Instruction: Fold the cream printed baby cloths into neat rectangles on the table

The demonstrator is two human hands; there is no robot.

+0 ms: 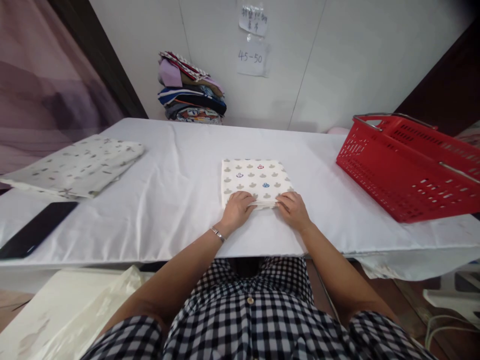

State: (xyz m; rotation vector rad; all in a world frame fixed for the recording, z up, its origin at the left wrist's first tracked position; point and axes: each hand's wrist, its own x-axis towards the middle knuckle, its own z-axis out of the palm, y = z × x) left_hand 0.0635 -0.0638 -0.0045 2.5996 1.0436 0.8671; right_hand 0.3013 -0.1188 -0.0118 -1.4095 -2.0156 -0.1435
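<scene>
Folded patterned cloth [256,181] is laid flat and roughly square on the white-covered table [176,200], sides running away from the hands, near edge pinned under both. Bare sheet is left all around; red basket [408,167] well right, second folded cloth [75,167] well left. Left hand [237,210] and right hand [294,210] are curled, fingers pressed onto the near edge.
</scene>
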